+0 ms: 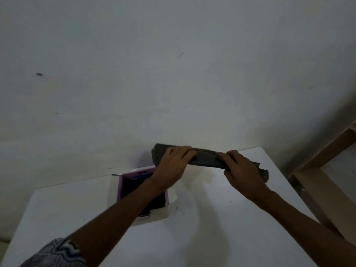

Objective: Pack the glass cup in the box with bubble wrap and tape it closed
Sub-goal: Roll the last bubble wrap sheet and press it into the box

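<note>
A dark grey roll of bubble wrap [206, 158] is held above the far part of the white table [212, 228]. My left hand [173, 162] grips its left part and my right hand [242, 170] grips its right part. The roll lies roughly level, its right end lower. The open box [123, 187], purple inside with white flaps, sits on the table at the left, partly under my left forearm. Its inside is dark. No glass cup shows; whether it is inside the wrap cannot be told.
A pale wall [173, 74] rises right behind the table. A wooden frame [316, 170] stands at the right, close to the table's right edge. A patterned sleeve [57, 253] shows at the bottom left.
</note>
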`<state>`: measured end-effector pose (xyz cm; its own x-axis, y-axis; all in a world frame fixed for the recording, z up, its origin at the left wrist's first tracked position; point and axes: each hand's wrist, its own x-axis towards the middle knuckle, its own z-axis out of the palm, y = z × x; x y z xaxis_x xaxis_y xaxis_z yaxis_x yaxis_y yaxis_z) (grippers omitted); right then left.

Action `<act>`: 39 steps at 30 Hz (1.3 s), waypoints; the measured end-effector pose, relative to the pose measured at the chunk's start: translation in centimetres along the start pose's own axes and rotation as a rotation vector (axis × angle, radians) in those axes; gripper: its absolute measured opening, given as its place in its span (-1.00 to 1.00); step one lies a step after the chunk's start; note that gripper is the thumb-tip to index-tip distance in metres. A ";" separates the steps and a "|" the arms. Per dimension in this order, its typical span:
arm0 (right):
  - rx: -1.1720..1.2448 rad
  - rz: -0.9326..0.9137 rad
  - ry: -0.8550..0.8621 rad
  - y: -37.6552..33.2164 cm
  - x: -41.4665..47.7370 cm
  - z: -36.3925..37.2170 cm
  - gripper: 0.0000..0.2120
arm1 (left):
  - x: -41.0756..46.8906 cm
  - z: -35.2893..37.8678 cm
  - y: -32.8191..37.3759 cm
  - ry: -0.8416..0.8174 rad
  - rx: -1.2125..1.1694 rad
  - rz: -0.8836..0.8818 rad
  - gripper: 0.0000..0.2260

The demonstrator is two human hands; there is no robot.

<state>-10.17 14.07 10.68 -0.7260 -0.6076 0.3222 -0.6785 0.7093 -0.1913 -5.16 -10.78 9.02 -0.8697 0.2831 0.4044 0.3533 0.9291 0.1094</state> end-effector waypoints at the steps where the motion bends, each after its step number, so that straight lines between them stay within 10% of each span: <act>1: -0.010 -0.029 0.037 -2.3 0.8 0.7 -0.47 | -1.4 -1.6 -2.0 0.017 0.066 0.029 -0.64; 7: -0.098 -0.225 -0.051 -12.5 2.0 7.6 -0.47 | -10.4 -4.6 -9.9 -0.212 0.371 0.110 -0.70; 14: -0.189 -0.215 -0.537 -20.0 -0.2 15.0 -0.39 | -16.6 -0.4 -11.6 -0.686 0.315 0.056 -0.58; 23: -0.183 -0.205 -0.564 -21.3 2.0 17.1 -0.59 | -16.7 0.3 -14.2 -0.686 0.132 0.127 -0.78; 29: -0.203 -0.234 -0.700 -22.3 4.3 17.6 -0.18 | -16.8 1.0 -15.7 -0.633 0.155 0.076 -0.76; 39: -0.223 -0.144 -0.867 -23.4 5.0 18.1 -0.55 | -15.3 2.3 -13.2 -0.568 0.231 -0.089 -0.81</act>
<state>0.06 -12.00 -0.03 -0.5269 -0.6875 -0.4997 -0.7971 0.6038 0.0096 2.66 -26.87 -0.69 -0.9625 0.2257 -0.1507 0.2425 0.9645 -0.1046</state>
